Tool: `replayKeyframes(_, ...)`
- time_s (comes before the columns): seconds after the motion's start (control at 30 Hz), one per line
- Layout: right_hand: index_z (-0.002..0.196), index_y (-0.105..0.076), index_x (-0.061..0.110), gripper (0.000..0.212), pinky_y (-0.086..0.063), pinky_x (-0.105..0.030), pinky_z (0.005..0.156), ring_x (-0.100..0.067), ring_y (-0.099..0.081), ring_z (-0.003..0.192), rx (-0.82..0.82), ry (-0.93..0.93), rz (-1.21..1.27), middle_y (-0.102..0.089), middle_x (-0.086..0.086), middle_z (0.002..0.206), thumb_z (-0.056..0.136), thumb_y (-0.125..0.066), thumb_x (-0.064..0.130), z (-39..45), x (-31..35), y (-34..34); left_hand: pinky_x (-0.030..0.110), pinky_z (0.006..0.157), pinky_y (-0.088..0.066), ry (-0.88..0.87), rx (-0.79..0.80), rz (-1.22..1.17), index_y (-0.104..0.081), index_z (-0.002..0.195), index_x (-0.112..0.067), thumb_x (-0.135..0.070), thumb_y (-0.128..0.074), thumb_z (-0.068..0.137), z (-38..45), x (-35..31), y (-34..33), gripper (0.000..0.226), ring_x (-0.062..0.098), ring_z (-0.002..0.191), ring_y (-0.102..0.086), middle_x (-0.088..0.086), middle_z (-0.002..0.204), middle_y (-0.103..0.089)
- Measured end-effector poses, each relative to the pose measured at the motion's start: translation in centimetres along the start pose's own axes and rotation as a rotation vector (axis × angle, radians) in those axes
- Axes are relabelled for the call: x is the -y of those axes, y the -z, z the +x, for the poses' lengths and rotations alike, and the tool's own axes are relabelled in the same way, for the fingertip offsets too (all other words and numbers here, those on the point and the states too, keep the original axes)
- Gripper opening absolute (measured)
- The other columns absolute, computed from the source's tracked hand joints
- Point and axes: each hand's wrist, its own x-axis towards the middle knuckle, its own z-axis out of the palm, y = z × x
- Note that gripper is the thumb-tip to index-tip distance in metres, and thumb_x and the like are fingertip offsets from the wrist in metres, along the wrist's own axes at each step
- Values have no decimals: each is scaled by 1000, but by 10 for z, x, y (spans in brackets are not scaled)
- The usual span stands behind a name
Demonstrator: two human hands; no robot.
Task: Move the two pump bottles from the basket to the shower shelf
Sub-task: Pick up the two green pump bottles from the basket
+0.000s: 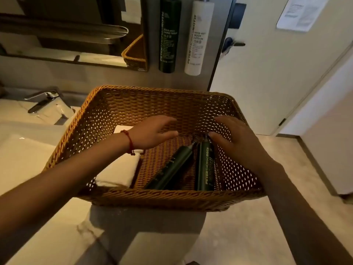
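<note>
so the wicker basket (152, 197) sits on the pale marble counter (57, 236) right by the sink (23, 155), with 2 dark green pump bottles (170, 169) and a folded white towel (118, 171) lying on its bottom.

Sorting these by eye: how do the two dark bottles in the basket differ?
The left bottle lies slanted, its top leaning right; the right bottle lies nearly straight along the basket. The right bottle shows big light lettering; the left bottle shows only faint print. The right hand hovers by the right bottle's top. Both are dark green, slim, lying flat.
</note>
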Motion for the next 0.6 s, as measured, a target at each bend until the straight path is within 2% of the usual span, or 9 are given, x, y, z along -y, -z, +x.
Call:
replayKeyframes(0.1,129,-44,18,48,-30,-29,94,-14,-44,118,124,-11,40,-51,-6,134,86,-53,37,15,-11,-5,30,98,-33,62,163,-44,-38,132,-13,-41,-48,86,24,9,-18,55,23,124,-42,11,139,-44)
replayKeyframes(0.17,129,-43,17,48,-33,-32,99,-18,-44,121,234,-22,12,-49,-7,135,87,-54,37,21,-17,-11,31,98,-35,113,251,-82,-41,130,-12,-41,-50,85,35,16,-34,55,23,122,-44,11,137,-46)
replayKeyframes(0.3,129,-45,16,47,-37,-37,104,-18,-46,120,333,-35,48,-51,-8,133,87,-54,35,26,-29,-21,35,97,-42,200,307,-241,-48,123,-7,-36,-56,83,50,32,-66,51,25,113,-52,15,129,-54)
replayKeyframes(0.4,124,-50,17,41,-36,-24,92,-9,-48,108,346,-24,103,-57,-6,126,87,-56,31,28,-33,-25,33,96,-42,293,400,-300,-47,124,-6,-36,-60,81,52,45,-87,55,24,111,-52,13,127,-54)
replayKeyframes(0.5,122,-51,19,38,-33,-21,88,-8,-48,105,355,-42,142,-58,-4,123,86,-56,31,29,-37,-27,29,80,-46,362,468,-326,-56,115,-9,-40,-63,77,53,55,-102,50,19,94,-58,9,111,-62)
replayKeyframes(0.6,120,-53,19,36,-33,-9,78,-6,-50,100,372,-51,168,-60,-2,119,87,-56,31,29,-41,-29,29,63,-51,411,450,-378,-65,99,-5,-42,-68,71,60,54,-105,46,17,72,-61,5,82,-66)
